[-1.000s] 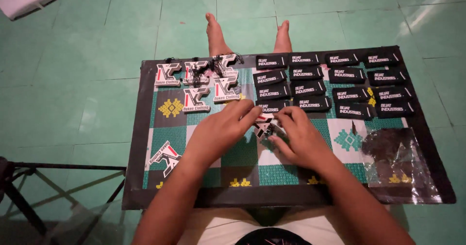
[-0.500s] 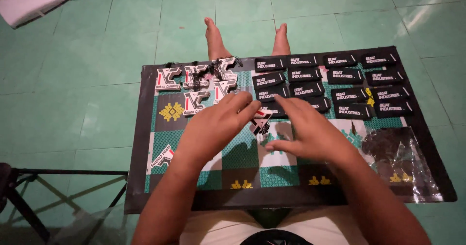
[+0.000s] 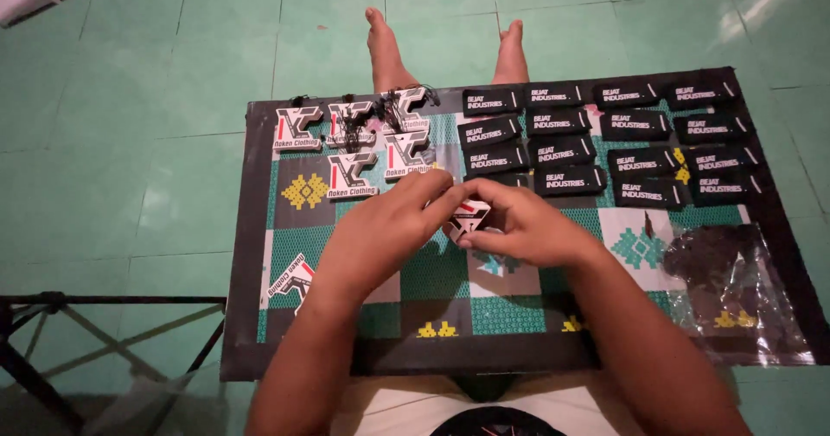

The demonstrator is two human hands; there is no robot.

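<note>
White hang tag [image 3: 469,217] with black and red logo, pinched between fingertips of left hand [image 3: 386,231] and right hand [image 3: 521,226] just above the patterned tabletop [image 3: 510,306]: likely light, thin card, bendable, best held by its edges.

A small white tag [image 3: 469,218] with black and red marks is pinched between the fingertips of the left hand [image 3: 389,229] and the right hand [image 3: 519,227], both closed on it. It is tilted, one corner pointing down, and most of it is hidden by the fingers, so its full shape cannot be told. It sits just above the middle of the table [image 3: 259,350], near the front row of black tags.
</note>
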